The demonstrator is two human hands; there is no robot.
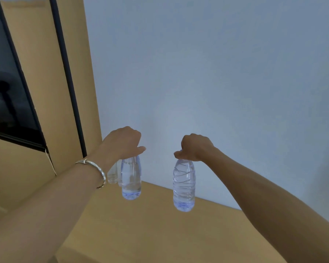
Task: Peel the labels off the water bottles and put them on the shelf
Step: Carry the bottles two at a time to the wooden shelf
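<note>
No text, brand, number or sign can be read anywhere. The left bottles (131,177) and the right bottle (184,186), seen at about 6 o'clock, are clear plastic on which no print can be made out.

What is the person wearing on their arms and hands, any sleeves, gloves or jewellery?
No sleeves or gloves show; both forearms are bare. A slim silver bangle with a thin knotted strand circles the wrist of the left hand. The right hand and wrist show no watch, ring or band.
</note>
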